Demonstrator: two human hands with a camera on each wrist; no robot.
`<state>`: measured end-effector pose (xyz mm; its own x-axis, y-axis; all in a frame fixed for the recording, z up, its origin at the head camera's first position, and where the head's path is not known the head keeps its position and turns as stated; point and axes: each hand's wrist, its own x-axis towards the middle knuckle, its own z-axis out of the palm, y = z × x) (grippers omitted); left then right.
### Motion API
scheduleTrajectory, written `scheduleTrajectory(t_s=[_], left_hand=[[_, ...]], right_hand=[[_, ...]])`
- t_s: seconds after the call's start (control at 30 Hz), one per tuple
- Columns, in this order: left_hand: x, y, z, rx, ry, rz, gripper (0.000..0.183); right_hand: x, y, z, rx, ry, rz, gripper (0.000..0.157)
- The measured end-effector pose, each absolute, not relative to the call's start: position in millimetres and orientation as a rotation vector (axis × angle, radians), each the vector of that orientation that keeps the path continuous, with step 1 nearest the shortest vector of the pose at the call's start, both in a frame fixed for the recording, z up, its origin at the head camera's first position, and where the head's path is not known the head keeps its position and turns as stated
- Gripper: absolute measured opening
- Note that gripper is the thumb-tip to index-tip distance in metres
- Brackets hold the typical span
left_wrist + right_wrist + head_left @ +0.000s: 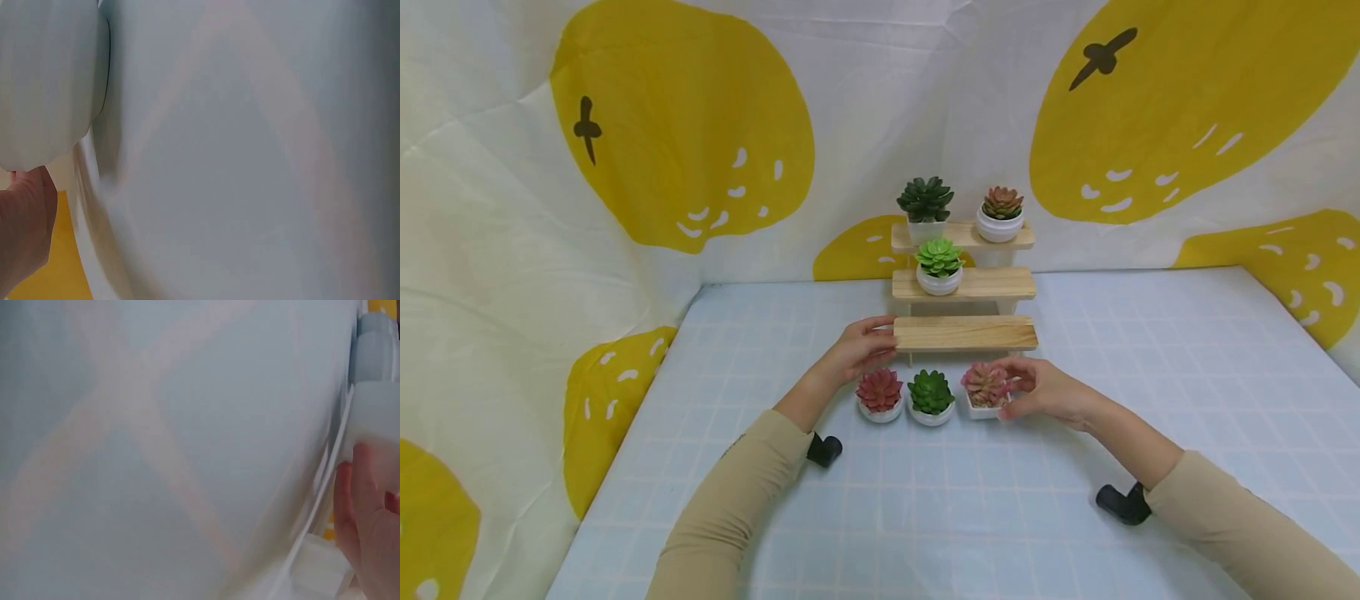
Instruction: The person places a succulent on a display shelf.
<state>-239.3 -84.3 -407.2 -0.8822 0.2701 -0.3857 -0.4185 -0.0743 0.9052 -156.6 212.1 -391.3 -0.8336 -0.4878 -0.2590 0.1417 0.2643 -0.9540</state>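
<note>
My right hand (1037, 387) pinches a pink succulent (985, 385) in a square white pot, the rightmost of a front row. In the right wrist view, its fingers (364, 478) lie against a white pot (375, 412). My left hand (857, 348) reaches to the left end of the lowest wooden shelf (966, 333), fingers loosely extended at its edge. Just below that hand sits a red succulent (879, 390) in a round white pot. Beside it stands a green succulent (931, 392) in a similar pot. The left wrist view has a pale pot (50, 81) overlapping the hand.
On the top shelf (962, 236) stand a dark green succulent (926, 200) and a reddish-brown one (1002, 204). A light green succulent (938, 258) sits left on the middle shelf (992, 284). Behind hangs a white cloth (880, 100) with yellow fruit prints.
</note>
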Motion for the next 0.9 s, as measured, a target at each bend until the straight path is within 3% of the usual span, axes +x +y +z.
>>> scheduleTrajectory(t_s=[0.9], left_hand=[[-237.7, -84.7, -406.9, -0.139, 1.724, 2.031, 0.051]], right_hand=[[-171.7, 227.6, -354.0, -0.332, 2.051, -1.67, 0.072]])
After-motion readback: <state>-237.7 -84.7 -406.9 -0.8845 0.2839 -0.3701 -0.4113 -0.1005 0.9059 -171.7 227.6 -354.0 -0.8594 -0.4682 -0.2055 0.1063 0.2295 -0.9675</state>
